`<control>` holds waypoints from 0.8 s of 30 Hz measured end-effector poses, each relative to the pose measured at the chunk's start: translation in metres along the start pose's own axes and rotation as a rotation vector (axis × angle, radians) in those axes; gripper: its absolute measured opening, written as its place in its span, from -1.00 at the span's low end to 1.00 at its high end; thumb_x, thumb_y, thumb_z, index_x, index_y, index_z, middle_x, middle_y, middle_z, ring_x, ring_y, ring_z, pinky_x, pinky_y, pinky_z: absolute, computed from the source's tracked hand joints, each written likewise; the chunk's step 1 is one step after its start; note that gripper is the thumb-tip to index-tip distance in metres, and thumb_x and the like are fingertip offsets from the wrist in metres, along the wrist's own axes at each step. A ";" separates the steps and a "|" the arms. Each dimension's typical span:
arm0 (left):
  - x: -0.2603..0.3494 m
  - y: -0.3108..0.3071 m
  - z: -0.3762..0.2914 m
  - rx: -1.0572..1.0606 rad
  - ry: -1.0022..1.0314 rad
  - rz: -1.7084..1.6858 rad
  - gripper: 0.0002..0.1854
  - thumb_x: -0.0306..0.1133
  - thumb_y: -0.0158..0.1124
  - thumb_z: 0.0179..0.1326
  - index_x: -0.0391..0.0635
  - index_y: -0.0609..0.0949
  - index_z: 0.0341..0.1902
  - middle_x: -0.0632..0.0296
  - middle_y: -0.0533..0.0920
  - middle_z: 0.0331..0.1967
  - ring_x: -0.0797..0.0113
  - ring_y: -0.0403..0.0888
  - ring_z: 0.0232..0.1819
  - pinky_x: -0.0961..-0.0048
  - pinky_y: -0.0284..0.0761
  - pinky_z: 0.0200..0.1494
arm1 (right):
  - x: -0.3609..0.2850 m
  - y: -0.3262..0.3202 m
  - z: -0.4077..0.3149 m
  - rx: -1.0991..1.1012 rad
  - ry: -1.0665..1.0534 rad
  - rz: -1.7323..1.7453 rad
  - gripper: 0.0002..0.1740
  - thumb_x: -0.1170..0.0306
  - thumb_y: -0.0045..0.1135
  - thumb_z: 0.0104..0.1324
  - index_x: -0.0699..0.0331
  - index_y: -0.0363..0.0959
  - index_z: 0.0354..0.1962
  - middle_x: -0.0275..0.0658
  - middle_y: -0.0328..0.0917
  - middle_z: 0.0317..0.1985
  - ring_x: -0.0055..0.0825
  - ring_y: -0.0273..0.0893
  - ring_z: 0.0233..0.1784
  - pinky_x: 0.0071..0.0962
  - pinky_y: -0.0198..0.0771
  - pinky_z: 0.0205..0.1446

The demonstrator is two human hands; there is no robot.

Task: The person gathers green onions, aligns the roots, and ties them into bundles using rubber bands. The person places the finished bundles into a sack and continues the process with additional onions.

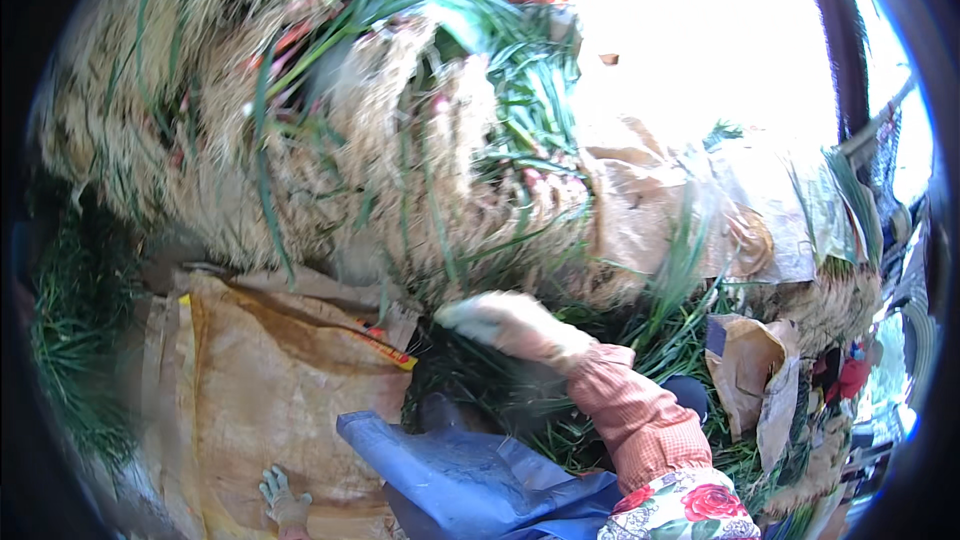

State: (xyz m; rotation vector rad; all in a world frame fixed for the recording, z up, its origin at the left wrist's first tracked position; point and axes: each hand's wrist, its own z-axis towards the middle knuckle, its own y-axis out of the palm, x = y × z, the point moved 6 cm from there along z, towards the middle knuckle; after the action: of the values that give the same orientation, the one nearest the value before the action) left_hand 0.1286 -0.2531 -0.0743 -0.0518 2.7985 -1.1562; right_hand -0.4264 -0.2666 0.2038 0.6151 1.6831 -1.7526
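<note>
My left hand [285, 502], in a pale glove, lies with fingers spread on a large brown sack [300, 405] at the lower left. My right hand [510, 322], also gloved and blurred by motion, reaches leftward just below a stack of root ends. Whether it holds anything cannot be made out. The stack is of bunched alliums [360, 187], like spring onions or shallots, with pale fibrous roots facing me and reddish bulbs. Their long green leaves [532, 90] show at the top. Cut or loose green leaves [555, 412] lie beneath my right arm.
A blue plastic apron or sheet [465, 472] covers my lap. Brown and whitish sacking [637, 195] drapes the stack's right part. Another opened sack [750, 375] stands at the right. More green leaves [75, 360] heap at the left edge. A dark post [832, 37] rises at the upper right.
</note>
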 end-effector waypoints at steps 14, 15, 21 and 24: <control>0.338 -0.233 -0.181 -0.181 1.241 -1.338 -0.57 -0.22 0.06 0.42 -0.33 0.49 0.17 0.01 0.61 0.05 0.20 0.63 0.02 0.37 0.55 0.08 | 0.093 -0.239 -0.166 0.907 0.496 -0.036 -0.72 0.38 0.13 0.30 0.29 0.59 -0.08 -0.21 0.64 -0.38 -0.46 0.48 -0.40 -0.43 0.41 -0.24; 0.377 -0.238 -0.215 -0.409 1.328 -1.311 -0.44 -0.03 0.02 0.42 -0.35 0.50 0.16 -0.04 0.62 0.04 0.11 0.64 0.03 0.33 0.56 0.06 | 0.077 -0.234 -0.178 0.911 0.563 0.050 -0.77 0.37 0.12 0.30 0.29 0.61 -0.15 -0.21 0.65 -0.43 -0.42 0.52 -0.43 -0.39 0.43 -0.27; 0.565 -0.227 -0.337 -1.159 1.096 -1.696 -0.35 0.04 0.05 0.38 -0.28 0.37 0.29 0.05 0.55 0.10 0.16 0.51 0.15 0.20 0.39 0.25 | -0.047 -0.173 -0.191 0.379 -0.139 -0.271 -0.56 0.41 0.25 0.11 0.08 0.55 0.01 -0.13 0.63 -0.16 -0.19 0.62 -0.09 -0.31 0.48 -0.01; 0.605 -0.252 -0.355 -0.990 1.218 -1.691 -0.75 -0.56 0.17 0.25 -0.32 0.52 0.01 0.16 0.63 -0.16 0.29 0.65 -0.21 0.45 0.65 -0.17 | -0.049 -0.188 -0.216 0.529 -0.072 -0.351 -0.14 0.31 0.41 -0.02 0.16 0.26 0.26 -0.04 0.35 0.23 -0.13 0.34 0.28 -0.27 0.31 0.24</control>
State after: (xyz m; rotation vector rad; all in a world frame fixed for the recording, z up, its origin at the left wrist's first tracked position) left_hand -0.5167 -0.2279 0.2973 -2.9556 3.4382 1.0298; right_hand -0.5451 -0.0479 0.3535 0.4873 1.3324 -2.4752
